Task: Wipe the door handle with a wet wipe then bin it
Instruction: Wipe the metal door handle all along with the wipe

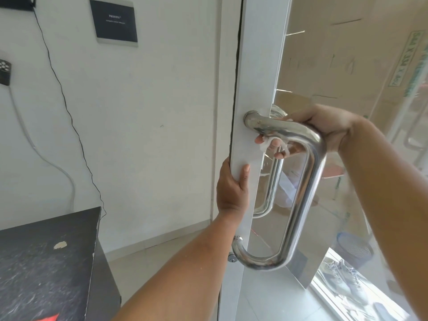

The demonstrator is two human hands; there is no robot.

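Door handle: a steel D-shaped door handle (301, 202) is fixed on the white door frame (252, 66), beside the glass pane (335, 66).
Right hand: the right hand (324, 128) has its fingers curled round the upper bend of the handle.
Wet wipe: the white wet wipe (264, 144) is pinched between these fingers and the bar; only small parts of it show under the fingertips.
Left hand: the left hand (231, 184) grips the edge of the door frame below the handle's top mount, with the thumb flat on the near face.
Bin: a blue mesh bin (354, 249) stands on the floor behind the glass, near a pair of shoes (342, 274).
Surface: a black surface (46, 262) is at lower left, under a thin black cable (69, 112) on the wall.
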